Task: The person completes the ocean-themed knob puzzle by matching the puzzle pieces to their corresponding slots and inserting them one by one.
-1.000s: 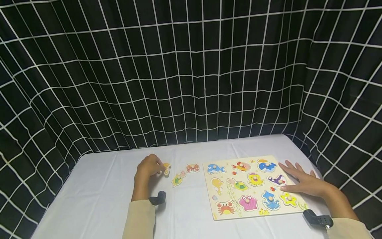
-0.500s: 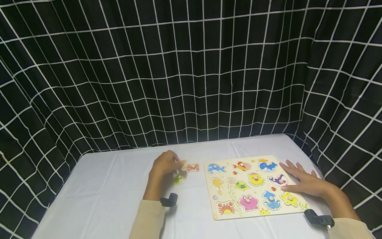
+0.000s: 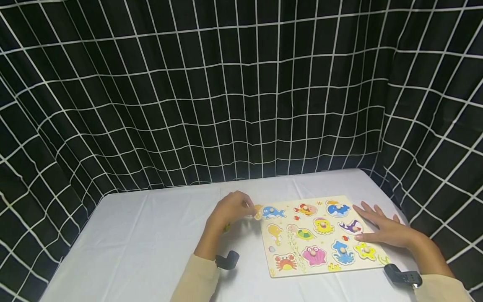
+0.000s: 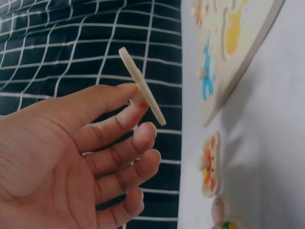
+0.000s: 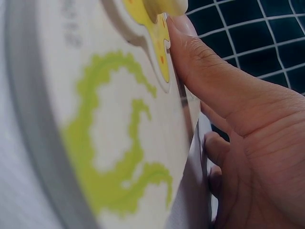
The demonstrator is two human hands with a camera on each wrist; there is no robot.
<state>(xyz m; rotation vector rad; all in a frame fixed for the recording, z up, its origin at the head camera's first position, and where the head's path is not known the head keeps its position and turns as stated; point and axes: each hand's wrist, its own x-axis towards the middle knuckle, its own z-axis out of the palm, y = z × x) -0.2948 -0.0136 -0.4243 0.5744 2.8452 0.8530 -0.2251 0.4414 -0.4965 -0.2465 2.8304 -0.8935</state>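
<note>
My left hand [image 3: 231, 208] pinches the knob of an orange seahorse puzzle piece [image 3: 258, 211] between thumb and forefinger. That piece is off the table at the back left corner of a wooden peg puzzle board [image 3: 327, 240]; the left wrist view shows the thin piece [image 4: 142, 86] edge-on and tilted, the other fingers loosely bent. Beneath it on the cloth lie a crab piece [image 4: 209, 164] and a turtle piece [image 4: 225, 220], both mostly hidden by the hand in the head view. My right hand [image 3: 388, 230] rests with spread fingers on the board's right edge, thumb near the yellow starfish piece [image 5: 147, 19].
Several knobbed sea-animal pieces sit in the board, such as a pink shell [image 3: 313, 256] and a blue whale [image 3: 273, 212]. Knobless seahorse [image 3: 274, 234], turtle [image 3: 304, 234] and crab [image 3: 285, 263] pictures show in their recesses. A white cloth [image 3: 124, 247] covers the table; a black checked curtain [image 3: 241, 105] surrounds it.
My left hand has carried the seahorse piece rightward from the left of the turtle piece, past the crab piece, to the board's corner. The right hand has stayed at the board's edge.
</note>
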